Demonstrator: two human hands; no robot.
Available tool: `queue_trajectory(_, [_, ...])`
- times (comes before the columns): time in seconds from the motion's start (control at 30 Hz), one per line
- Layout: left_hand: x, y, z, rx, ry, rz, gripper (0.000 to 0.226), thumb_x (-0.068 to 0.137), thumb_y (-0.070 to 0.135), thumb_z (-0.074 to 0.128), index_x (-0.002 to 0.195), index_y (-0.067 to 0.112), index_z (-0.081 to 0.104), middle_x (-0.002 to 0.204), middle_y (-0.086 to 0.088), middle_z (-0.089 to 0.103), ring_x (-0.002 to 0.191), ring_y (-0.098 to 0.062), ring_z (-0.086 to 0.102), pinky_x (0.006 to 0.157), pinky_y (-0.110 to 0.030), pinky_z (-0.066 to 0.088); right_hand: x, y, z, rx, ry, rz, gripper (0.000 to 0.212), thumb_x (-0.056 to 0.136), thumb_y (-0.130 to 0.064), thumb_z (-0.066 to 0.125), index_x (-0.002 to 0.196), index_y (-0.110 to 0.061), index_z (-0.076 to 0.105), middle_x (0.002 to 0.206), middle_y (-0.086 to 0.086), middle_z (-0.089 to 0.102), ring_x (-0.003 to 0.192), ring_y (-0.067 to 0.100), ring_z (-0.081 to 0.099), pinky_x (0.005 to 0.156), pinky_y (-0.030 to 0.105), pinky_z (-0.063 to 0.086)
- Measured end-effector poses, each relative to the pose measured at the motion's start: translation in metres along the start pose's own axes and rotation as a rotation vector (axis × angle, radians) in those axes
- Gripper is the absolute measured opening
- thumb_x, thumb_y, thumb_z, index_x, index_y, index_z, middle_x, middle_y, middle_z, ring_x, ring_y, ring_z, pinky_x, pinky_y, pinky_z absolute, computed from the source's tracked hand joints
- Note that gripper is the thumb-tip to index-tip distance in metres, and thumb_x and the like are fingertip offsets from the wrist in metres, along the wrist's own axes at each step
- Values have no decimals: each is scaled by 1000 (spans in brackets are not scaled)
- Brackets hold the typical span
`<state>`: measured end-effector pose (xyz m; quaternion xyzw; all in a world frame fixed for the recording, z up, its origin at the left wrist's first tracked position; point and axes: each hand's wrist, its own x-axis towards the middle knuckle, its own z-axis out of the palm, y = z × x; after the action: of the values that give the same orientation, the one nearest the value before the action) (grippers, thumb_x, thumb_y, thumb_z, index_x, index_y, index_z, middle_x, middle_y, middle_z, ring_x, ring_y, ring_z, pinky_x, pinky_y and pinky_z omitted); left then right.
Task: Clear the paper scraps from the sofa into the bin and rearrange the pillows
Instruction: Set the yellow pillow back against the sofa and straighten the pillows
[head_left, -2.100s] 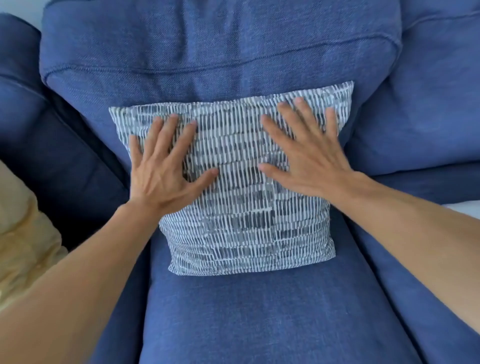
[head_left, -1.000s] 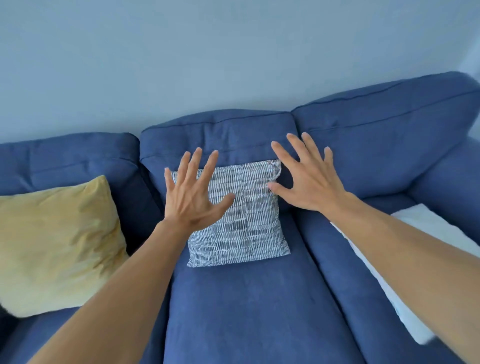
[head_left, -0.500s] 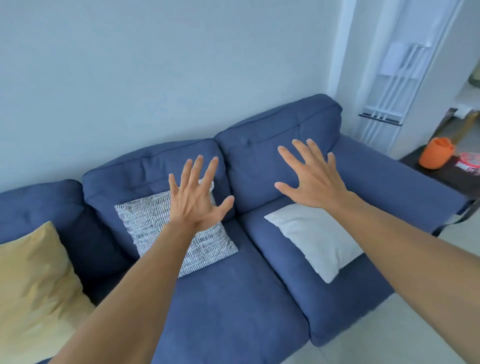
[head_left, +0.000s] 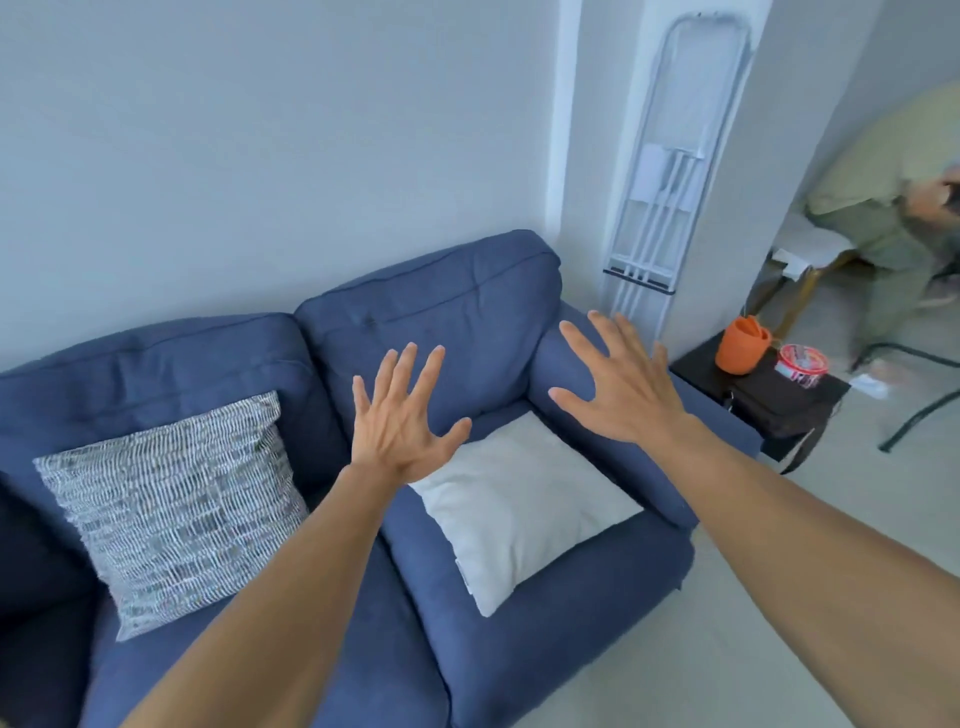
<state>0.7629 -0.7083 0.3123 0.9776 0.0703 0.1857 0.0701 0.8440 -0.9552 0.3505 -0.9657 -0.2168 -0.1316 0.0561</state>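
Both hands have lifted off the patterned pillow (head_left: 171, 512) and swung over to the right end of the sofa (head_left: 447, 317). That pillow now leans up against the back cushion, on the middle seat. The left hand (head_left: 402, 423) and the right hand (head_left: 618, 389) are up in the air with fingers spread wide, holding nothing. Under them the white pillow (head_left: 524, 512) lies flat on the right seat, turned crooked, with one corner poking toward the front edge. I think this pillow is the next one to fix. I can see no paper scraps on the seats, and no bin. If the person grabs the white pillow by just one corner, it could flop and slide off the front onto the floor. Just beside the sofa arm is a little dark table (head_left: 779, 400) with an orange jug (head_left: 740, 348) on it, so a big swing could knock the jug over.
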Motion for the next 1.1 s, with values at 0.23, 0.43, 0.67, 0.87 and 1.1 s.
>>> queue_trajectory(0.23, [20,43,45,17,-111,-97,87,84,67,44,154,36,3,162,1,3,149,-23,-1,116,-58,7,26,53,33,96,-47,-2,80,87,-63,49,153,-34,15,160,2,9,147,30,6,108,64,21])
queue_trajectory(0.43, [48,44,118,-20,-233,-223,87,84,66,46,154,37,4,162,2,5,149,-22,2,116,-57,10,61,80,97,138,-202,9,78,87,-61,52,152,-34,18,160,1,11,147,29,8,106,63,24])
queue_trajectory(0.67, [88,44,189,-137,-412,-412,86,86,65,46,154,36,2,162,1,4,149,-21,0,117,-56,7,123,117,147,158,-357,46,82,86,-65,47,153,-35,10,160,0,9,147,27,9,108,59,27])
queue_trajectory(0.87, [90,43,251,-213,-466,-728,79,91,61,41,154,30,6,160,1,14,148,-22,7,116,-56,9,156,124,227,285,-573,19,87,86,-64,47,154,-32,3,158,0,19,146,21,14,110,56,27])
queue_trajectory(1.1, [82,27,320,-355,-414,-1337,84,86,66,45,152,23,17,155,-4,31,142,-28,27,113,-55,21,183,120,334,385,-773,17,90,85,-67,48,154,-30,3,157,-2,19,146,20,11,113,58,16])
